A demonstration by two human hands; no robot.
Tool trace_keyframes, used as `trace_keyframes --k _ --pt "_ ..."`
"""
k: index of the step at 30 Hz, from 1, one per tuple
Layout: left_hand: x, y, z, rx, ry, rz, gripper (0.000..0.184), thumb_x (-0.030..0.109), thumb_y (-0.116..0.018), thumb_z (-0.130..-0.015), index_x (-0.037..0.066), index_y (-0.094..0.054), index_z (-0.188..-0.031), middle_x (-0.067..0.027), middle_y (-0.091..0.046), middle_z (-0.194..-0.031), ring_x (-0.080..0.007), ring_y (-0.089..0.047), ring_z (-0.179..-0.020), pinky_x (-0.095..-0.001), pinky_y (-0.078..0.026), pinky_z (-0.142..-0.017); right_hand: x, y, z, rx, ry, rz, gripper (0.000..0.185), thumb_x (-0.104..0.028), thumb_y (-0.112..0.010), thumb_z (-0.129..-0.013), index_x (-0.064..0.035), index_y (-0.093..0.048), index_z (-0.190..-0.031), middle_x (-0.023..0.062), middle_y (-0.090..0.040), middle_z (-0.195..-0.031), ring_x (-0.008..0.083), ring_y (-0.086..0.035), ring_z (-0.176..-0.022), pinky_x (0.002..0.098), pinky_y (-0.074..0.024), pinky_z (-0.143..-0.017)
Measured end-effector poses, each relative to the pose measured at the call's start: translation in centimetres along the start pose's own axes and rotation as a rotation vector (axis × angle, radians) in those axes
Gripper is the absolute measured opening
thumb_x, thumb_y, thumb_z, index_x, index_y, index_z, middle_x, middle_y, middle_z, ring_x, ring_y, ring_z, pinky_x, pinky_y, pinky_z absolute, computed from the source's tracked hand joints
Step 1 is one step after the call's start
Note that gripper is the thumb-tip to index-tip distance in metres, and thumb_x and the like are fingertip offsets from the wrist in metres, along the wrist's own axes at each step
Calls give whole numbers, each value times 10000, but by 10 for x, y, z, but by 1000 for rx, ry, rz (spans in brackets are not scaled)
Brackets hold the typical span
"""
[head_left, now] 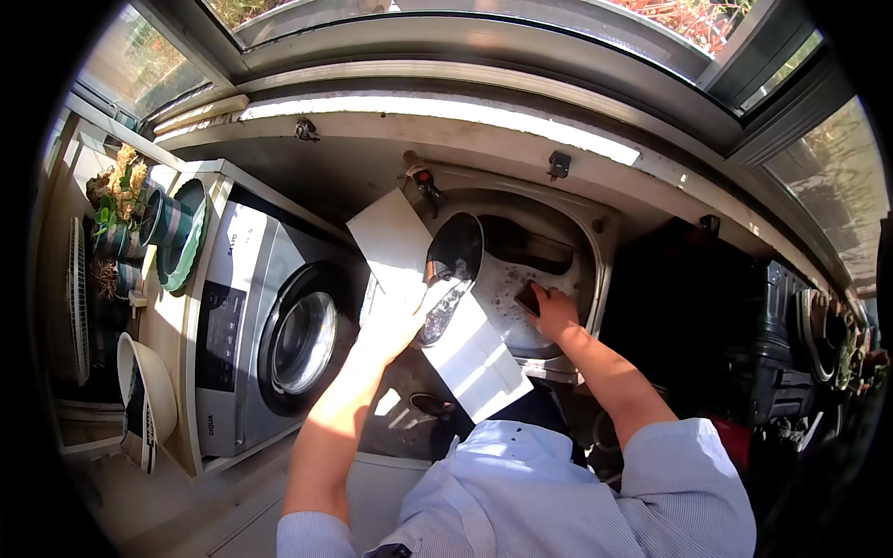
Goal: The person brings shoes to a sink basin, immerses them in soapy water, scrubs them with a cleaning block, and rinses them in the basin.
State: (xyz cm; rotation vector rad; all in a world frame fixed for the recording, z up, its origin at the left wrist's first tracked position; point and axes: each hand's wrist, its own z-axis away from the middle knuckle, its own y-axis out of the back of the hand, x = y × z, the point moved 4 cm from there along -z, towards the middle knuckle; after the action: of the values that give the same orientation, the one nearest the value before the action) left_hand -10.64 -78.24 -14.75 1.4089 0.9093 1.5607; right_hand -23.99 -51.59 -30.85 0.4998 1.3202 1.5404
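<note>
The left hand (400, 318) is closed around one edge of the shoe (458, 249) — a dark, long oval dappled with white suds (445, 309) — and a firm hold there should keep so slick a surface from twisting under scrubbing. The right hand (555, 312) grips a small, dark block, probably a brush (528, 298), over the sink (603, 259) to the shoe's right, where short, even strokes would suit best. Beyond that hand, a second shoe (513, 242) lies dark inside the pale, round-cornered basin, while a flat, straight-edged white board (482, 365) passes behind the held one.
</note>
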Motion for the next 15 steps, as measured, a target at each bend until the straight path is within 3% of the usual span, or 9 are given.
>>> trace_keyframes --k 1,3,5,6,9,10,11,13,15 --pt "-2 -2 -3 -117 -60 -124 475 62 -590 -763 34 -546 -1235 -166 -468 -1319 -308 -459 -1221 -383 -393 -1030 0 -16 1 -53 89 116 684 -318 -710 -755 -176 -447 -1370 172 -557 -1131 330 -546 -1058 429 -423 -934" --pt "-4 -4 -4 13 -254 -202 398 83 -593 -750 8 -606 -1141 -162 -516 -1253 -313 -479 -1192 -372 -390 -1036 5 -28 2 -103 159 216 707 -310 -707 -758 -183 -415 -1389 170 -560 -1129 323 -546 -1062 427 -413 -948" --pt "13 -6 -5 -84 -617 -534 295 106 -596 -752 -6 -641 -1021 -174 -560 -1157 -318 -507 -1150 -381 -394 -1033 0 -24 -2 -180 375 183 715 -228 -719 -716 -164 -437 -1370 173 -561 -1109 330 -556 -1036 430 -426 -906" --pt "20 -10 -8 -100 -631 -425 201 115 -592 -751 -10 -648 -898 -178 -599 -1043 -329 -535 -1105 -404 -419 -995 8 -32 -11 27 299 177 681 -192 -703 -715 -163 -460 -1350 173 -563 -1087 335 -559 -1016 423 -424 -906" --pt "68 3 -25 -319 -523 -333 142 119 -561 -819 38 -622 -919 -135 -617 -1007 -312 -593 -1009 -420 -481 -877 12 -17 -17 249 101 80 587 -154 -649 -744 -167 -507 -1314 155 -577 -1062 321 -557 -1006 448 -427 -889" --pt "83 8 -29 -10 -529 -85 96 99 -547 -815 32 -600 -859 -140 -601 -893 -320 -611 -850 -418 -509 -728 15 -16 -17 251 92 75 587 -154 -649 -744 -167 -507 -1314 155 -577 -1062 321 -557 -1006 448 -427 -889" --pt "82 -16 -41 -219 -190 58 110 92 -539 -813 18 -602 -865 -160 -590 -824 -344 -607 -752 -404 -514 -679 17 -19 -18 152 134 74 608 -144 -658 -738 -166 -497 -1324 166 -568 -1062 330 -558 -997 439 -441 -868" --pt "110 -15 -41 -165 -492 -48 121 92 -525 -822 1 -604 -831 -169 -592 -787 -348 -616 -726 -410 -516 -680 17 -19 -19 56 176 71 629 -134 -667 -732 -164 -486 -1334 177 -559 -1062 339 -559 -988 430 -454 -846" --pt "118 -30 -42 -132 -447 -66 123 89 -516 -825 -2 -599 -826 -170 -590 -769 -345 -620 -711 -408 -522 -667 19 -16 -16 113 86 19 586 -118 -611 -756 -137 -493 -1330 183 -566 -1056 354 -553 -997 453 -452 -847"
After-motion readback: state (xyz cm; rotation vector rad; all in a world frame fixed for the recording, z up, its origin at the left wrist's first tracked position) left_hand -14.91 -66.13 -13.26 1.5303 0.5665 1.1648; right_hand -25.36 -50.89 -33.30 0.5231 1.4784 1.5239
